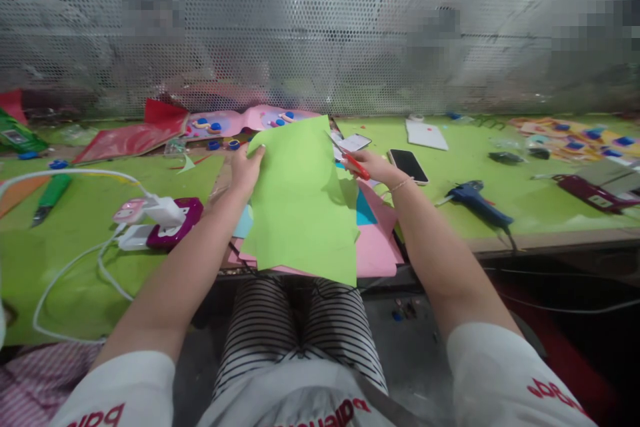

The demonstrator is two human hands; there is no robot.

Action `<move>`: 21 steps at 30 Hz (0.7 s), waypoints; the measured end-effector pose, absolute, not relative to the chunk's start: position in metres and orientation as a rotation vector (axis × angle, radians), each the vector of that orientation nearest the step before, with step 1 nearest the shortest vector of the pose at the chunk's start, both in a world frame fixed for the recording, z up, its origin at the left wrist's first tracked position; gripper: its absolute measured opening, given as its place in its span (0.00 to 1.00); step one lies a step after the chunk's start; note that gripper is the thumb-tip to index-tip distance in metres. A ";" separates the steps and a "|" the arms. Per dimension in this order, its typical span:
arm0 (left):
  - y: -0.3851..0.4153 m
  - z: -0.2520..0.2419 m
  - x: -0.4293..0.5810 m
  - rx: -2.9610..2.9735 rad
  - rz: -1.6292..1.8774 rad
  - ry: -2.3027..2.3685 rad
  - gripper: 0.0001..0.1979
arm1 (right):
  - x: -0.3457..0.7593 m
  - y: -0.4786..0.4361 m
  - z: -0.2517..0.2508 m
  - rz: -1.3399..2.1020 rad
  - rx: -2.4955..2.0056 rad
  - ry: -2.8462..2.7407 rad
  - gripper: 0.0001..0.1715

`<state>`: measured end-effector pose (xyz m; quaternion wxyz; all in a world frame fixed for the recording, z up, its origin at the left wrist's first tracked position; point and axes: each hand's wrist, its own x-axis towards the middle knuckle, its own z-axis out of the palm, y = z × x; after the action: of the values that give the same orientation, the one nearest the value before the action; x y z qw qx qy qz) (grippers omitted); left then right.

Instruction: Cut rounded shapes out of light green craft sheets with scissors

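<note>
A large light green sheet (305, 200) is held up in front of me, its lower edge hanging over the table's front edge. My left hand (247, 172) grips its upper left edge, thumb on the near face. In my right hand (373, 165) are scissors with red handles (357, 165), their blades pointing to the sheet's upper right edge. Whether the blades touch the sheet is hard to tell. Beneath the green sheet lie pink sheets (377, 240) and a blue piece (365, 209).
Left: a purple power strip (175, 223) with white plugs and cables, and a green cutter (51, 200). Right: a phone (409, 167), a blue glue gun (479, 205) and a white card (427, 134). A perforated metal screen (320, 27) stands behind the table.
</note>
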<state>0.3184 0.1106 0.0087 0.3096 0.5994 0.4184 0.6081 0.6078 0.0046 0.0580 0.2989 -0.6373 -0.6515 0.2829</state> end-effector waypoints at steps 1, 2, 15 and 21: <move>0.110 0.010 0.318 1.617 1.615 1.147 0.17 | 0.607 0.004 0.058 0.755 -1.699 -1.723 0.18; 0.109 0.011 0.318 1.644 1.622 1.191 0.17 | 0.607 0.004 0.058 0.754 -1.708 -1.716 0.18; 0.097 0.020 0.319 1.731 1.519 1.235 0.15 | 0.607 0.006 0.057 0.865 -1.648 -1.641 0.23; 0.096 0.021 0.320 1.734 1.515 1.232 0.15 | 0.613 0.010 0.048 0.983 -1.498 -1.636 0.25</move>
<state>0.3199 0.0965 0.0207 0.2619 0.6408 0.4552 0.5600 0.6128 0.0105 0.0482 0.3499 -0.5785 -0.6315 0.3796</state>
